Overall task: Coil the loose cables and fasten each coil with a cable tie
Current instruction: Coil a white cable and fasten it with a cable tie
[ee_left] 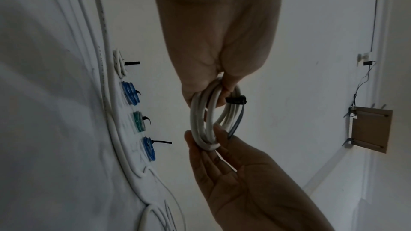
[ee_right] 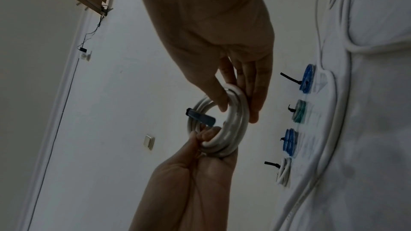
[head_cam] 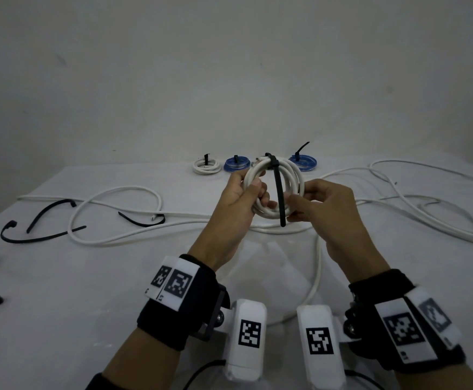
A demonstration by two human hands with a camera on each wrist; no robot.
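I hold a white cable coil upright above the table, between both hands. My left hand grips its left side, fingers curled through the ring. My right hand pinches the lower right of the coil, thumb inside the ring and fingers outside. A black cable tie wraps the top of the coil, with its head at the top. Its long tail hangs down across the ring to just below the coil.
Tied coils line the table's far edge: a white one, two blue ones and a green one. Loose white cable sprawls left and right. Spare black ties lie at the left.
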